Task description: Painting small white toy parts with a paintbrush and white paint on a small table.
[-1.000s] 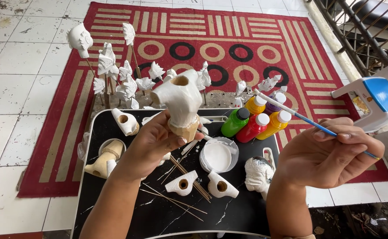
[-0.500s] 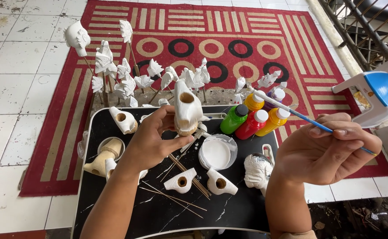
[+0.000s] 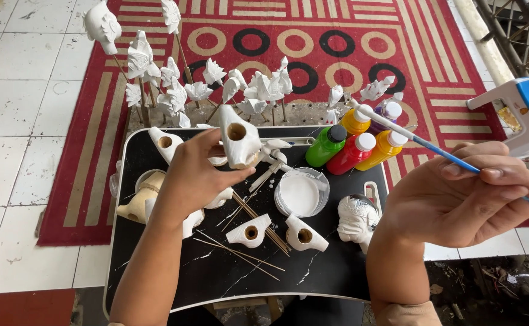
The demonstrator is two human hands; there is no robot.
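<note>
My left hand (image 3: 195, 175) grips a white painted figurine piece (image 3: 239, 139) with a round hole on top, held over the back of the black tray table (image 3: 216, 274). My right hand (image 3: 476, 196) pinches a thin blue-handled paintbrush (image 3: 418, 140) whose tip points left, toward the paint bottles. A round dish of white paint (image 3: 301, 192) lies between the two hands. Two small white pieces with holes (image 3: 249, 231) (image 3: 304, 235) and a white carved head (image 3: 356, 218) lie on the tray near my right wrist.
Green, red, yellow and orange paint bottles (image 3: 352, 148) stand at the tray's back right. Several white pieces on sticks (image 3: 174, 84) stand in a holder behind the tray. Loose wooden sticks (image 3: 258, 226) lie on the tray. A blue and white stool (image 3: 527, 111) is at right, on a red patterned rug (image 3: 331, 42).
My left hand has lowered and tilted the white piece toward the tray. The right hand with the brush has stayed about where it was.
</note>
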